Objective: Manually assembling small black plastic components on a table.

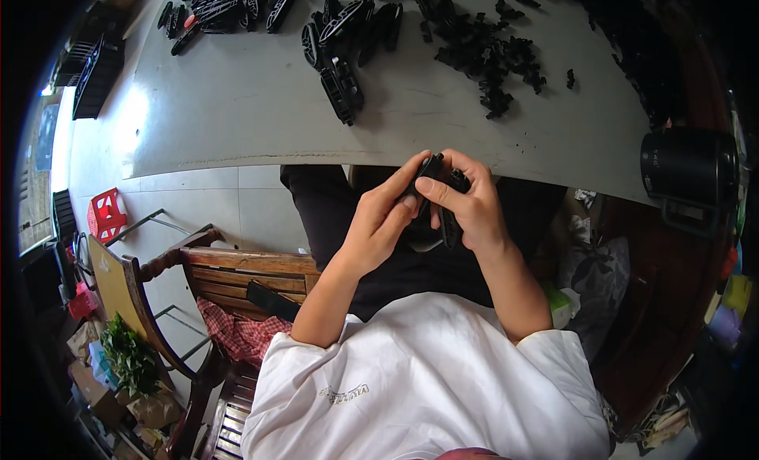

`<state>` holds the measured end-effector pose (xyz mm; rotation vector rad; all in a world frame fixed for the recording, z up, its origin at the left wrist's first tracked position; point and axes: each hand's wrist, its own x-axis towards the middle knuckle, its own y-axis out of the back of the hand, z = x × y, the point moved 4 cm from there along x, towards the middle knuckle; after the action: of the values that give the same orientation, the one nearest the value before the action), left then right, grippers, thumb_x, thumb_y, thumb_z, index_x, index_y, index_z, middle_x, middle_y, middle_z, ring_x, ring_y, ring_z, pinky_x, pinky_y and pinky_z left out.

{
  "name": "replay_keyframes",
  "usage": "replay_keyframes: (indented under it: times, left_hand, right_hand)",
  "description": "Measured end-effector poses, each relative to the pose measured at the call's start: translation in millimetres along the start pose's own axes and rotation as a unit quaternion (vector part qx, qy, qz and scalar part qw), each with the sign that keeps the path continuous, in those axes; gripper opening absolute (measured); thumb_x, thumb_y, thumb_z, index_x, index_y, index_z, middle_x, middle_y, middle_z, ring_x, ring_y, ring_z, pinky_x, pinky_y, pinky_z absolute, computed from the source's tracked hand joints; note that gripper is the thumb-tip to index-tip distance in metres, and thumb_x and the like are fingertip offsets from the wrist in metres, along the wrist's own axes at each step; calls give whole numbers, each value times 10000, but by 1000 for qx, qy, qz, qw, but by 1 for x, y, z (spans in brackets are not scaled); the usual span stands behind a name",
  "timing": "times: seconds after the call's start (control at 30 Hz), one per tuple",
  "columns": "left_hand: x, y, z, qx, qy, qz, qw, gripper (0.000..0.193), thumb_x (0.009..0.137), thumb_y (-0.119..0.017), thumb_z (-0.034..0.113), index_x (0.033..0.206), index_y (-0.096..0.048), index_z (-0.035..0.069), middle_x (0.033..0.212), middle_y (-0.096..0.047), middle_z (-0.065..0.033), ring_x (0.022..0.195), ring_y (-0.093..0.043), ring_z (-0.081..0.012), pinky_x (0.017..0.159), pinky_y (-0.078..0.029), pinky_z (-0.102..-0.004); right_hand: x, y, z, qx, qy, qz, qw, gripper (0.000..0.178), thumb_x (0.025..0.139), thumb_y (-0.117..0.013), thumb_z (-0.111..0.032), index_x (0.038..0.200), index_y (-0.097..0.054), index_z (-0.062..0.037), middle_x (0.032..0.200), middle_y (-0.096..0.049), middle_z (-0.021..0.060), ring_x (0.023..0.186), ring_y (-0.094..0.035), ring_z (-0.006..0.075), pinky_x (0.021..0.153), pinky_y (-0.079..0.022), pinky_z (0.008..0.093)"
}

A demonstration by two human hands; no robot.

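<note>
Black parts (pixel 341 87) on table (pixel 237 104) beyond fingers (pixel 444 193)

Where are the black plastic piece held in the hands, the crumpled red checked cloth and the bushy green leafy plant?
Black plastic piece (pixel 428 170): head view, on its upper part.
Red checked cloth (pixel 239 332): head view, on its crumpled middle.
Green leafy plant (pixel 130 357): head view, on its middle leaves.

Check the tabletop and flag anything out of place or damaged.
One small black piece lies alone, right of the heap of small black pieces, as if strayed. A red object stands out among the black oval parts at upper left; its kind is unclear. No spill shows; fine damage can't be judged.
</note>
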<state>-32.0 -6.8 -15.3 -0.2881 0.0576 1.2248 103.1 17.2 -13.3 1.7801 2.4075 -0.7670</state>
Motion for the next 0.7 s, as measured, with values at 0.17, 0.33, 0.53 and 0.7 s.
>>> replay_keyframes:
  times: [0.17, 0.33, 0.53, 0.7]
  left_hand:
    - [5, 13, 26, 433, -210, 70, 874, 391, 813, -598, 120, 1201, -570, 78, 1022, -524, -135, 920, -510, -300, 802, -434, -373]
    - [27, 51, 41, 539, -247, 291, 751, 308, 835, -587, 93, 1142, -564, 87, 1045, -481, -139, 872, -499, -275, 776, -434, -364]
    - [42, 60, 44, 568, -188, 319, 735, 199, 835, -597, 134, 1019, -547, 75, 1004, -515, -117, 844, -544, -272, 711, -462, -371]
    - [39, 78, 42, 546, -147, 309, 765, 187, 826, -574, 100, 1000, -525, 52, 899, -562, -127, 793, -581, -284, 675, -475, -365]
  right_hand:
    - [-10, 18, 2, -250, 122, 32, 960, 222, 854, -656, -151, 982, -602, 23, 865, -620, 30, 790, -588, 83, 715, -456, 201]
    - [10, 39, -52, -488, 275, 243, 792, 110, 774, -683, -112, 783, -615, -25, 763, -586, 72, 681, -580, 208, 603, -464, 311]
    - [49, 49, -66, -656, 320, 238, 640, 94, 703, -683, -46, 785, -649, -76, 785, -551, 53, 774, -556, 258, 684, -431, 386]
    - [43, 44, -68, -566, 363, 179, 718, 133, 695, -632, 30, 803, -643, -47, 784, -579, 61, 754, -576, 260, 673, -444, 361]
